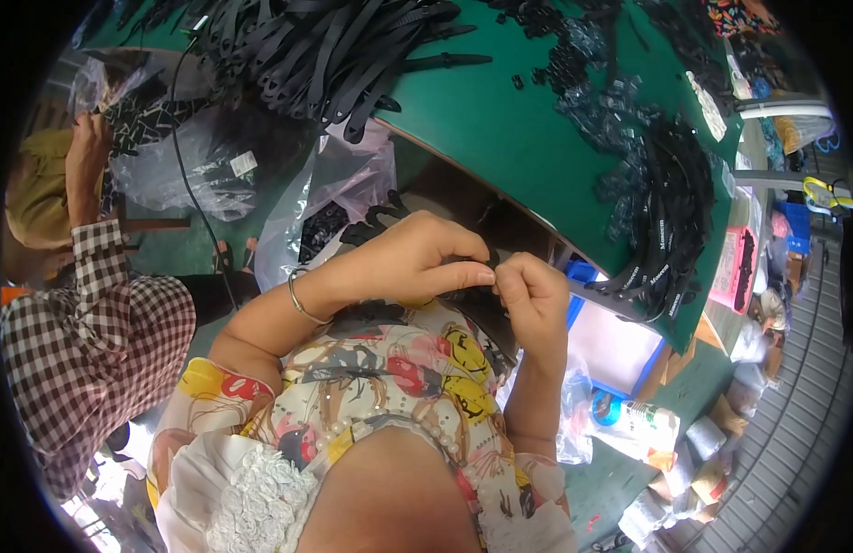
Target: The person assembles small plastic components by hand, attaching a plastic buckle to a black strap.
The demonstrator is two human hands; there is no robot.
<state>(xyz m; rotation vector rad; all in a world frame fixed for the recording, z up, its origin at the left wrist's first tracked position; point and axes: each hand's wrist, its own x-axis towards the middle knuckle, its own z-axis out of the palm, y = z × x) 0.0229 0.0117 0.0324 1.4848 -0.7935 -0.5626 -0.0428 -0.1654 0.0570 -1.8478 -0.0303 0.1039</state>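
Note:
My left hand and my right hand meet in front of my body, below the near edge of the green table. The left fingers are curled with the thumb stretched toward the right hand. My right hand is closed, its thumb and fingertips against the left thumb tip. Whatever they pinch is small and mostly hidden; only something dark shows behind the fingers. Black strap ends stick out beyond my left wrist. A large pile of black straps hangs over the table's left edge.
On the green table lie a bundle of black printed straps and small black parts in clear plastic. A blue-rimmed bin stands below at right, a pink tray beyond. Another person in a checked shirt sits at left, near plastic bags.

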